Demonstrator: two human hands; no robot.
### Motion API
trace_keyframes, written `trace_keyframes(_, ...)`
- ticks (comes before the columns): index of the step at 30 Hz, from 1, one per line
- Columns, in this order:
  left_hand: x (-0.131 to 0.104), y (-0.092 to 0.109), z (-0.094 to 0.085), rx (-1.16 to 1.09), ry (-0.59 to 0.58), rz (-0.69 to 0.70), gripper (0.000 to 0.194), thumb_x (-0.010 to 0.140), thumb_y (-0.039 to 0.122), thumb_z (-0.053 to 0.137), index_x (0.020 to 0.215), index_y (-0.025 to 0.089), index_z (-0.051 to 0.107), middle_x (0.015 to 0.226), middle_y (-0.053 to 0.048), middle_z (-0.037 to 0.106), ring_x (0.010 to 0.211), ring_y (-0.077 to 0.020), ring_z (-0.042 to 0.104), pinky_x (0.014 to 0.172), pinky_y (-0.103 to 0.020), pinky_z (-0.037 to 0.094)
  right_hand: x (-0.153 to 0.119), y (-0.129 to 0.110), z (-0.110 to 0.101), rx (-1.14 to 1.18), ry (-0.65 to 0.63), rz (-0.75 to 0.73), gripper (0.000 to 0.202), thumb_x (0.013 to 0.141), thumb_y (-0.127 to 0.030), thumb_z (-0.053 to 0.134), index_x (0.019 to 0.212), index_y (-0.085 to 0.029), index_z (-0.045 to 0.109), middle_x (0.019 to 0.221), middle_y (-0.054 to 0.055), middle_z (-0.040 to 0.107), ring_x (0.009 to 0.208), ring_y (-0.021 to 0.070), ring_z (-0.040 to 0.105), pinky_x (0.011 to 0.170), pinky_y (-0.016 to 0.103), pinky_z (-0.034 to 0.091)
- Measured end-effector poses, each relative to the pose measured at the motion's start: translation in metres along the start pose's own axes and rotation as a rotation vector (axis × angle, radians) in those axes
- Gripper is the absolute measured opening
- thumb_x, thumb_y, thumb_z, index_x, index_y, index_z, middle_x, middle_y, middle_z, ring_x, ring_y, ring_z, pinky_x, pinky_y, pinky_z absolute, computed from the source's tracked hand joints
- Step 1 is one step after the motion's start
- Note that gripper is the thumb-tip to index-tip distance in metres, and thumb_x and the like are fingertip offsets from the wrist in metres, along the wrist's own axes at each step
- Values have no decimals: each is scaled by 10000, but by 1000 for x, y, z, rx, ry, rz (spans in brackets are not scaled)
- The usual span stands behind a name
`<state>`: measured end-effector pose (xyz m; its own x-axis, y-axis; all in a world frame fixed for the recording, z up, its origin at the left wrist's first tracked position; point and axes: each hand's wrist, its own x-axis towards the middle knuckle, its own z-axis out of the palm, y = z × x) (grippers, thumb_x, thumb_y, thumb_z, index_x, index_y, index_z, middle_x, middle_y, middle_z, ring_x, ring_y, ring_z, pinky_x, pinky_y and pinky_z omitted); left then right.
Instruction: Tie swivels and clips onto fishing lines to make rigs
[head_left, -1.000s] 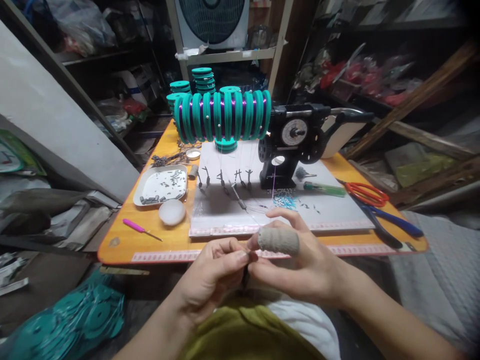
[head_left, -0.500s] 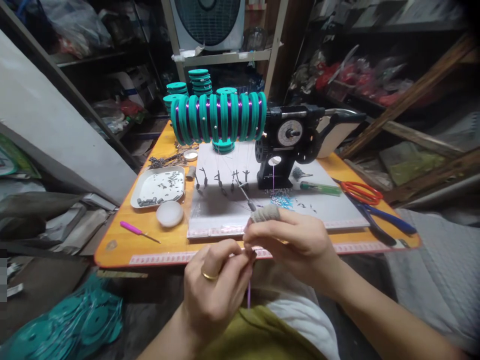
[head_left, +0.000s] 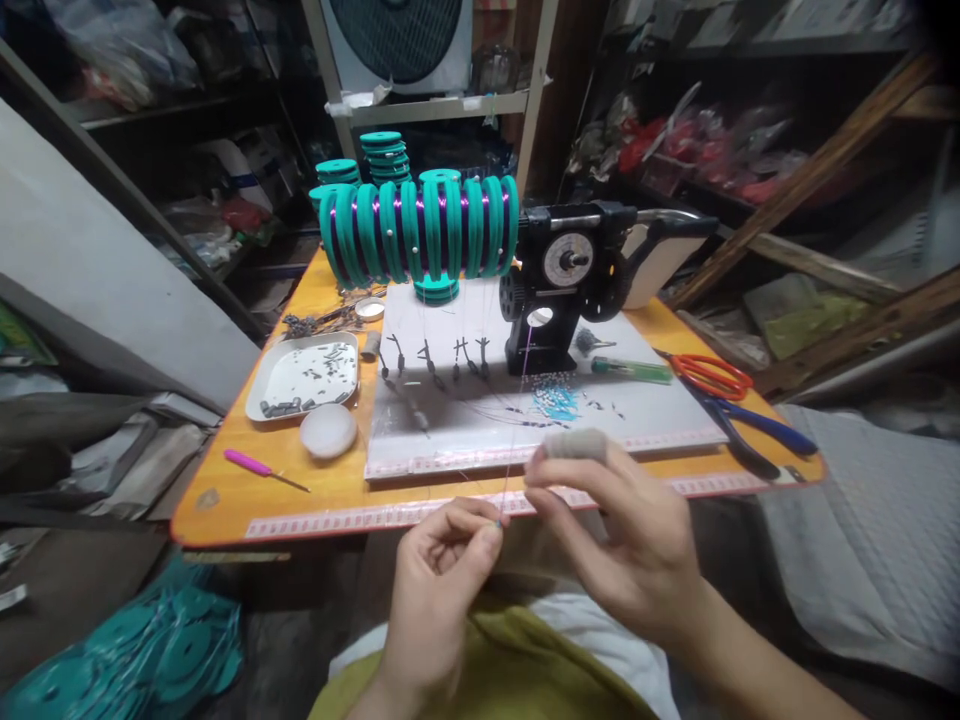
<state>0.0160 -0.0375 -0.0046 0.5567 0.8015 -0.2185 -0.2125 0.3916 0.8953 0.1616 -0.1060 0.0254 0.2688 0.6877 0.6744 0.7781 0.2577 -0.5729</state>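
Note:
My left hand [head_left: 450,570] is closed in a pinch on a thin line [head_left: 512,455], with a tiny blue-green bit at the fingertips. The line runs up toward the purple strand [head_left: 528,350] in front of the black winding machine [head_left: 555,285]. To the right, my right hand [head_left: 622,530] has its fingers apart and nothing visible in them; it is slightly blurred. A grey wrap [head_left: 576,445] covers one of its fingers. On the machine sits a row of teal spools [head_left: 420,230] with purple bands, and thin lines hang from it to small dark swivels and weights [head_left: 435,375].
A white board [head_left: 450,450] lies on the yellow table [head_left: 214,480]. At left are a tray of small grey pieces [head_left: 259,385], a white round dish [head_left: 328,430] and a pink-handled hook [head_left: 251,462]. Blue beads [head_left: 555,400], orange-handled scissors [head_left: 709,375] and blue-handled pliers [head_left: 769,425] lie at right.
My hands have drawn apart, the right one moving right and opening. The dark piece on a line beside my right hand has swung left, away from it. The view has shifted slightly.

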Motion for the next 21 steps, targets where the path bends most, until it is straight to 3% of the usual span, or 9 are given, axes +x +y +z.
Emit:
trace_keyframes(2,-3,-7,4,-184,23,-101,261,731,318,832,650,131,668,829,-17,661,497,-13,398,484,-148,333,-14,-3,-1,117,-141,244,67,894,-160,657,891,-204,709,748,20,682,647,152,628,577,256,504)
trace_keyframes(4,-5,-11,9,-273,44,-159,281,710,326,854,667,128,661,786,3,645,468,8,310,457,-135,272,-26,-4,3,280,-219,439,45,845,-200,728,889,-207,733,712,3,702,557,132,608,504,229,483)
trace_keyframes(8,-6,-13,14,-325,16,-218,317,644,319,900,656,120,653,703,8,605,524,-20,401,527,-143,356,-44,-5,10,468,-107,578,28,827,-186,750,807,-188,731,698,7,713,542,121,630,501,199,515)
trace_keyframes(10,-5,-12,13,-335,-87,-305,294,683,327,878,734,120,675,577,56,494,455,0,286,477,-133,289,-51,-3,7,382,-77,476,64,875,-144,686,843,-188,718,741,14,693,577,115,640,539,194,536)
trace_keyframes(14,3,-8,10,-372,-341,-527,243,778,296,813,845,98,688,456,138,226,401,4,86,422,-145,145,-62,7,-9,-40,-32,7,251,943,-71,515,1063,-179,707,864,78,674,738,157,675,655,236,566)
trace_keyframes(17,9,-10,10,-418,-416,-613,253,752,277,833,789,79,679,475,135,253,388,20,70,415,-146,143,-65,16,-17,-257,-29,-184,273,980,-101,462,1120,-141,693,810,96,669,744,194,674,634,275,566)
trace_keyframes(21,12,-11,9,-327,-425,-596,257,763,300,819,788,92,670,538,113,303,398,25,105,427,-148,170,-59,17,-24,-294,-109,-281,218,951,-67,513,1097,-80,675,779,109,657,710,217,630,577,312,543)
